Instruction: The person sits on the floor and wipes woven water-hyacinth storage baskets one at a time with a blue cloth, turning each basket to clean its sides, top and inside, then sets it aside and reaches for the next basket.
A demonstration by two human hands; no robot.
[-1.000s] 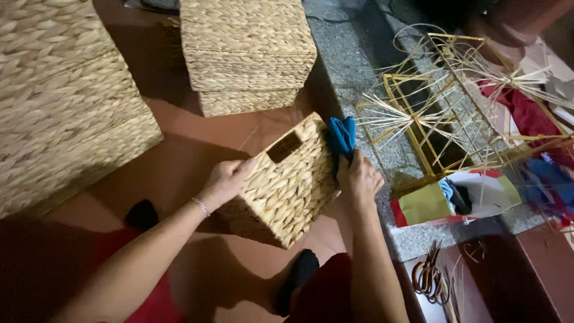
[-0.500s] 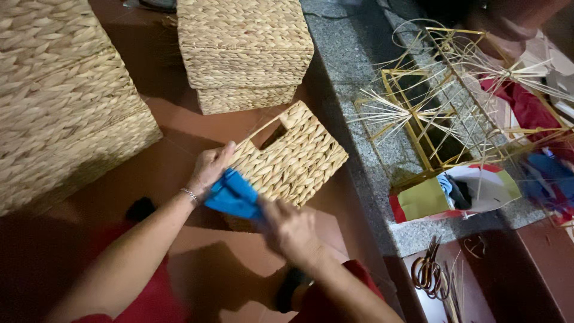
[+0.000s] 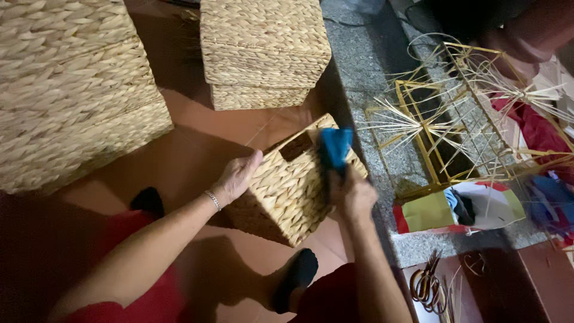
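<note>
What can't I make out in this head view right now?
- Right hand: motion-blurred; its grip on the blue cloth is unclear.
- Square woven straw basket: the far side faces away, the inside is dark.
- Large woven straw box: cut off by the left edge.
- Left hand: its fingers curl behind the basket's edge.

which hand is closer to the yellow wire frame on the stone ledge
Right. The right hand, holding a blue cloth, sits beside the wire frame; the left hand grips the woven basket's far side.
</note>
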